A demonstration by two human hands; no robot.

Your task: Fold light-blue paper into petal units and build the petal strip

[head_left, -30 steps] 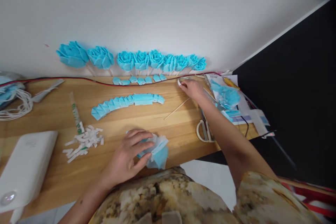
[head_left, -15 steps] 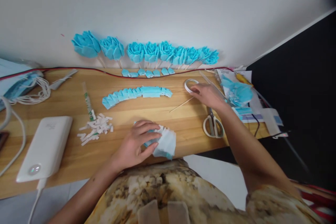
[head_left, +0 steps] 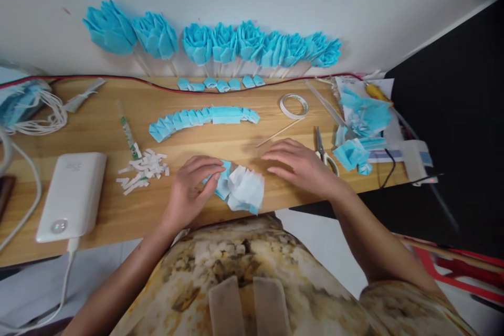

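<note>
My left hand (head_left: pixel 192 189) is at the desk's front edge, thumb and fingertips closed together on the left edge of a light blue fabric piece (head_left: pixel 224 181). Crumpled white and pale blue fabric (head_left: pixel 246 189) lies against it on the right. My right hand (head_left: pixel 301 165) hovers to the right of the fabric, fingers stretched and slightly apart, holding nothing. Beyond that hand are a thin wooden stick (head_left: pixel 280 133) and a roll of tape (head_left: pixel 293 106). Scissors (head_left: pixel 319 142) lie just behind it, their handles partly hidden.
Blue fabric flowers (head_left: pixel 250 39) on sticks lean along the wall. A curved row of folded blue pieces (head_left: pixel 189 118) lies mid-desk. To the left are white paper scraps (head_left: pixel 145 168) and a white power bank (head_left: pixel 73 194) with a cable. Blue pieces (head_left: pixel 352 153) are heaped at right.
My right hand has left the tape roll and come back toward me; the roll stays on the desk. My left fingers have drawn together at the blue fabric's edge. The view has shifted.
</note>
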